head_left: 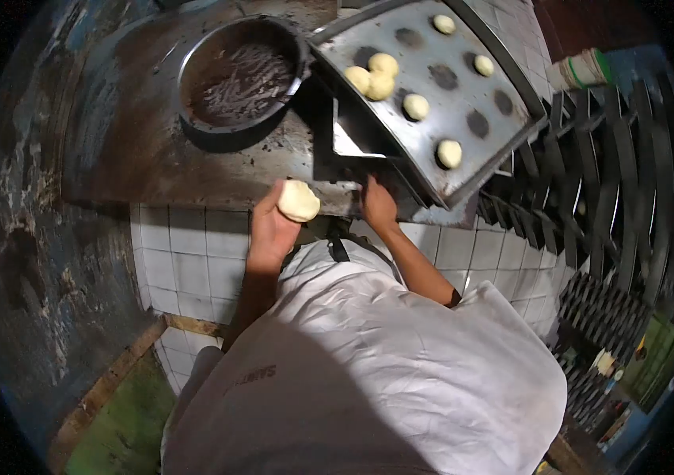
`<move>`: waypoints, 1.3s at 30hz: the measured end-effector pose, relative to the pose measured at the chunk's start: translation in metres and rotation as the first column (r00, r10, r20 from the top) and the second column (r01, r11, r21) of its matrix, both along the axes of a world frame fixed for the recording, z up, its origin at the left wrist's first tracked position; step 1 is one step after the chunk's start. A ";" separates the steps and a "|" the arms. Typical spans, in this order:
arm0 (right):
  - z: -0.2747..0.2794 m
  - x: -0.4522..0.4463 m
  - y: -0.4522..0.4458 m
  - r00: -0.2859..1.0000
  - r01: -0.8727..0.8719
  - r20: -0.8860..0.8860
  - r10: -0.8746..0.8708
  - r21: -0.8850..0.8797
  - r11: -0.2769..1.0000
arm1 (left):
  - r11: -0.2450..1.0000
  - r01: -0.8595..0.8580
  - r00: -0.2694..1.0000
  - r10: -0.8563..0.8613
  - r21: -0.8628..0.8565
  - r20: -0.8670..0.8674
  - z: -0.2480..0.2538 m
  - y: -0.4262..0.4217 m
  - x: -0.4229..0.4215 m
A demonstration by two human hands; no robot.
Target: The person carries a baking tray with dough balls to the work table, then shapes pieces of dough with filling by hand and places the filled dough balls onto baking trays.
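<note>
A flattened round of pale dough (299, 201) rests in my left hand (271, 229), at the table's front edge. My right hand (379, 203) is at the same edge, below the tray's near corner; its fingers are partly hidden and too dark to read. Several pale dough balls lie on the metal tray (463, 99), three of them touching in a cluster (379, 77) near its left side. Left of the tray, a round metal bowl (246, 75) holds dark brown residue.
The worn table (131, 142) stretches left of the bowl. Under the tilted tray is another metal pan (353, 138). Dark stacked metal racks (590, 174) stand at the right, with a white and green container (580, 70) above them. White tiles (192, 261) cover the wall below.
</note>
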State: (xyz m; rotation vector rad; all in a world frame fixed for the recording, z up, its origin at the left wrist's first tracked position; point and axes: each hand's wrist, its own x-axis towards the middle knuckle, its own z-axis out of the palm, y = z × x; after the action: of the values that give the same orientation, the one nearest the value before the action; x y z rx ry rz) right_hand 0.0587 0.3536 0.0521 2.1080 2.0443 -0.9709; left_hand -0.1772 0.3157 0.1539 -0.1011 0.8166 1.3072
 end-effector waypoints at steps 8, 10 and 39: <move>0.054 -0.050 0.022 0.971 -0.234 0.000 0.238 0.183 0.955 | 0.966 -0.175 0.974 0.141 -0.191 -0.178 -0.011 0.034 -0.115; 0.086 -0.105 0.043 0.960 -0.170 -0.183 0.211 0.216 0.961 | 0.967 -0.176 0.978 0.151 -0.184 -0.142 -0.014 0.041 -0.150; 0.033 -0.323 0.275 0.352 -0.399 -0.921 -0.170 -0.312 0.862 | 0.900 -0.435 0.901 0.434 -0.019 -0.018 -0.012 0.101 -0.285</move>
State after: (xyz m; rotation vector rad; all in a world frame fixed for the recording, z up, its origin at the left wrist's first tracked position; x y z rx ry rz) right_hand -0.2647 0.6289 0.0848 1.0568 1.7588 -2.7877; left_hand -0.4619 0.4168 0.1424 -0.3075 0.8490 1.7216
